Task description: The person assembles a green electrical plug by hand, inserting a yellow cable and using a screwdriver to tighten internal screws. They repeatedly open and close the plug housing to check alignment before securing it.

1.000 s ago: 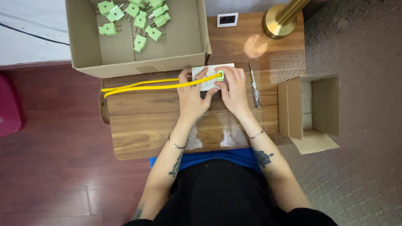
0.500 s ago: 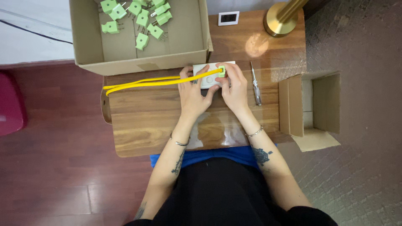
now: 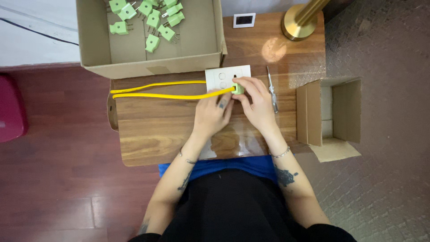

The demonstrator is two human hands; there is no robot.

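Seated person at a wooden table (image 3: 156,134). Left hand (image 3: 212,114) rests on the yellow cable (image 3: 165,95), fingers closed over it just behind the green plug (image 3: 237,87). Right hand (image 3: 257,101) pinches the plug at the white socket plate (image 3: 226,76), which lies flat on the table; both hands close together, nearly touching. Judged: plug is being seated, so keep the plate from sliding, push straight in, pins square to the holes, cable slack. Screwdriver (image 3: 272,92) lies just right of the right hand. Small open box (image 3: 333,112) off the table's right edge. Farther: big cardboard box (image 3: 197,49) with loose green plugs (image 3: 148,18), brass lamp base (image 3: 298,24).
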